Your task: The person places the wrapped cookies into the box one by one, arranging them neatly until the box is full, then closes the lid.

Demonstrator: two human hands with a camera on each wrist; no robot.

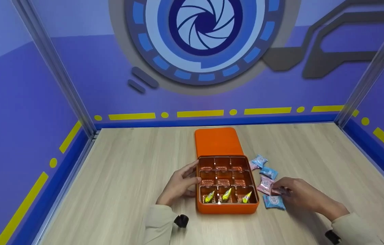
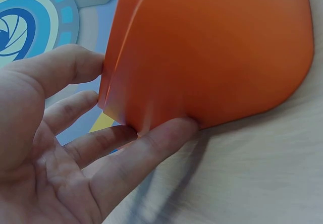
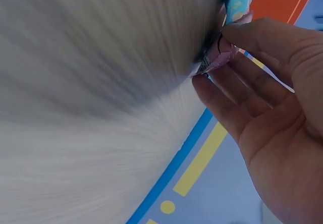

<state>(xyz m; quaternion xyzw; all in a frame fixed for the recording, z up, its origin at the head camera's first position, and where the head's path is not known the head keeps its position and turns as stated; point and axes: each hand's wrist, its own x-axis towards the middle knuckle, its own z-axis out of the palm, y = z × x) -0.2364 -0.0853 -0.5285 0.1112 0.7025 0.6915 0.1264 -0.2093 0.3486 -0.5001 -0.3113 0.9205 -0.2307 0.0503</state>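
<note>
An orange box [image 1: 226,208] with a divided insert sits on the table, and one yellow-green wrapped candy [image 1: 226,194] stands in each of the three near compartments. My left hand [image 1: 178,183] touches the box's left side with fingertips and thumb, its fingers extended; the left wrist view shows them against the orange wall. To the right of the box, my right hand [image 1: 299,194] pinches a pink-wrapped candy [image 3: 222,60] between thumb and fingers, close over the table. Beside those fingers lie another pink candy [image 1: 265,185] and a blue candy [image 1: 274,202].
An orange lid [image 1: 217,141] lies directly behind the box. More blue candies [image 1: 269,173] and a partly covered pink candy [image 1: 253,165] lie along the box's right side. Printed panels [image 1: 76,85] wall in the wooden table [image 1: 127,153] at the back and both sides.
</note>
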